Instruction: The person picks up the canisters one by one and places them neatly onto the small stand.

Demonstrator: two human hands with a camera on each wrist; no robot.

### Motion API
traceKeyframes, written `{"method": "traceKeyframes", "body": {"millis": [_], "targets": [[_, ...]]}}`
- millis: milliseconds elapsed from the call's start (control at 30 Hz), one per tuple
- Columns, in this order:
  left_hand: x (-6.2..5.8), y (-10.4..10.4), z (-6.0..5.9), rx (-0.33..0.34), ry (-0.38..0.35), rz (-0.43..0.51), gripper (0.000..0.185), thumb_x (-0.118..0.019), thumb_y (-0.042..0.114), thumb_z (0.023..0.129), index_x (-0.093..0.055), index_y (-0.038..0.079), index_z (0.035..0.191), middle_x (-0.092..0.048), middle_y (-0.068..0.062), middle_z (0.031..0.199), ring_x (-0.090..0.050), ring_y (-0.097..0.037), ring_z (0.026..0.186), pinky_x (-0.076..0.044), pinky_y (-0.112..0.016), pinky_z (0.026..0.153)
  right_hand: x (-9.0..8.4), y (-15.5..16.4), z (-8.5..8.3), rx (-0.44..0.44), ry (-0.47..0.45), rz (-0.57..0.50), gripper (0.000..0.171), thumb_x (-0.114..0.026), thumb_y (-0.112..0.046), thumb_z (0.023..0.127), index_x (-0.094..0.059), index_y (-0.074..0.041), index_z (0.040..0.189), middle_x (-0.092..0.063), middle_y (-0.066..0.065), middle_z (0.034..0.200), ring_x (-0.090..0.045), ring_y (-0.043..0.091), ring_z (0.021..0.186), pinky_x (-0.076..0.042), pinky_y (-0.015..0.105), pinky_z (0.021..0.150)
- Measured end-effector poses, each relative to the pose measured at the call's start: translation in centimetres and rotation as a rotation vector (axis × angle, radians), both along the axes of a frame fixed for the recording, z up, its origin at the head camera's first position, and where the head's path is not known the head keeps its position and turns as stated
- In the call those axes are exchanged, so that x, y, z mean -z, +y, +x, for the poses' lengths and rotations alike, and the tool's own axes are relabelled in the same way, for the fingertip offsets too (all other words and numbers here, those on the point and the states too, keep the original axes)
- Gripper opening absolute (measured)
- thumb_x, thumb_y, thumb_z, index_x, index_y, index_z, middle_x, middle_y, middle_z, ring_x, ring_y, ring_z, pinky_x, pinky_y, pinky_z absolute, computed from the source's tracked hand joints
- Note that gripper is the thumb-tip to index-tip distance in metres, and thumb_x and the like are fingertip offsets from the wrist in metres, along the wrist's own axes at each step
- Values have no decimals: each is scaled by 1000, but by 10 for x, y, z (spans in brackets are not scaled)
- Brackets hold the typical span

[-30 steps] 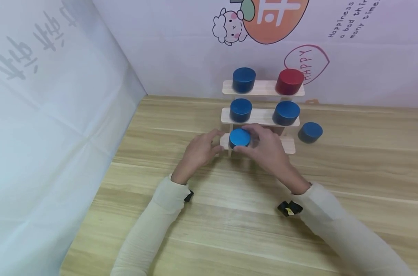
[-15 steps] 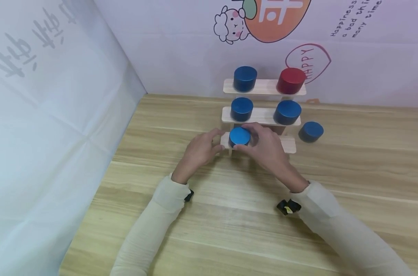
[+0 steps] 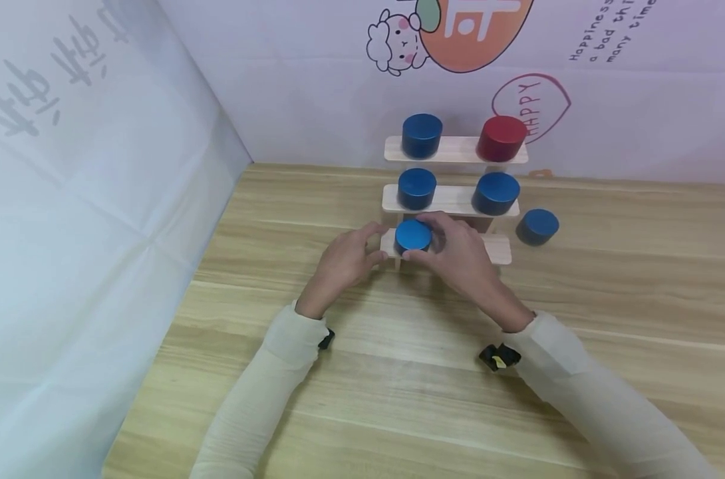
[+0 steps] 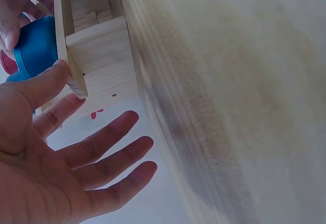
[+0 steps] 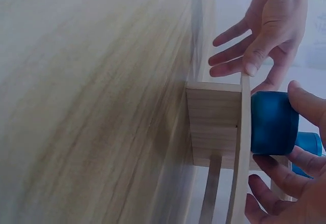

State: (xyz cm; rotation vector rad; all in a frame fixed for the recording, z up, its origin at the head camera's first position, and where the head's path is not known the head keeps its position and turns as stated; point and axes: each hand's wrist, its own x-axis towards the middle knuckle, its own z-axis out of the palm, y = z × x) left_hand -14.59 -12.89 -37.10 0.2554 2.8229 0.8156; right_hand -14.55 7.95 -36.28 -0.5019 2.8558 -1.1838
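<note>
On the left end of the lowest step of a three-step wooden display rack (image 3: 497, 249) stands a bright blue round canister (image 3: 413, 235). My right hand (image 3: 458, 256) holds it from the right, thumb in front and fingers behind. In the right wrist view the canister (image 5: 274, 123) sits against the board, between thumb and fingers. My left hand (image 3: 346, 265) pinches the left end of that same step between thumb and index finger. The left wrist view shows its thumb (image 4: 50, 84) on the board's edge, the other fingers spread in the air.
Two more blue canisters (image 3: 416, 189) stand on the middle step. The top step bears a blue canister (image 3: 422, 136) and a red canister (image 3: 502, 139). Another blue canister (image 3: 537, 227) is on the wooden table (image 3: 398, 399), right of the rack. A printed white cloth (image 3: 314, 100) hangs behind.
Both hands keep their places at the rack and the canister. The whole head view shifts slightly; nothing else has visibly moved.
</note>
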Motion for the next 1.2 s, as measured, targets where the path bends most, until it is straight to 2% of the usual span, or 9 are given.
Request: {"method": "traceKeyframes", "body": {"millis": [233,500,767,1033,1100,1200], "targets": [[-2,3,1,5,8,1,48,-69,27,97,-54,19,143,-50,-3,71,-47,-17,60,-35,-28,52,-3,7,3,-9,24,-9,68,-85,-30,82,-56,-7,139,-60,14,136,-51,36,130,-36,56,106],[-3,7,1,-4,-9,9,49,-69,26,97,-54,20,143,-51,-4,70,-48,-18,60,-35,-29,52,-6,19,8,9,6,-2,67,-84,-33,84,-56,-9,140,-61,12,135,-51,34,130,-36,56,106],[-3,10,2,-18,-1,-11,50,-70,25,96,-54,20,143,-61,-3,89,-55,-21,79,-44,-31,61,-8,32,15,42,-35,11,66,-82,-36,85,-55,-9,140,-60,13,135,-53,35,126,-42,55,101],[-3,9,3,-14,12,6,51,-69,24,97,-53,20,145,-56,-4,78,-52,-21,69,-40,-31,57,-9,53,20,24,-70,6,68,-77,-43,88,-55,-6,139,-57,15,137,-53,36,126,-45,54,99],[-2,8,3,-17,22,6,51,-69,24,97,-53,21,145,-59,-5,81,-53,-21,71,-41,-32,57,-9,57,20,20,-69,-1,67,-78,-42,87,-55,-6,139,-57,16,137,-53,36,126,-45,54,99],[0,6,4,-23,32,2,50,-69,24,97,-54,21,145,-67,-7,99,-57,-20,80,-45,-33,61,-8,62,20,15,-56,3,65,-78,-39,88,-55,-5,138,-58,17,136,-53,37,124,-45,55,98]]}}
